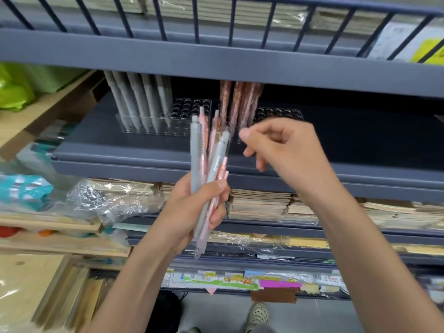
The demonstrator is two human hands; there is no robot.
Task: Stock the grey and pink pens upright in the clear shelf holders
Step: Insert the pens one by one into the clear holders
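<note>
In the head view, a mixed bundle of grey and pink pens (195, 150) is gripped by the left hand (189, 212), with fingers and thumb wrapped round the lower half of the barrels. The bundle is held in front of the shelf (120, 152). Its long axis is close to upright, the tips point down and the upper ends are fanned slightly apart.

The right hand (283, 150) is seen just to the right of those upper ends, apart from them. Its fingers are loosely curled, the thumb points toward the pens, and nothing can be made out between them, though the outline is blurred.

Beyond the bundle, two clear holders are set on the shelf. Grey pens (144, 102) are stood in the left holder (192, 109), up and to the left. Pink pens (240, 99) are stood in the right holder (278, 114), directly behind the right hand. Empty holes are left in both.

A pen would most likely be drawn leftward-reached and lifted by the right hand, which is judged nearer the pink holder.
</note>
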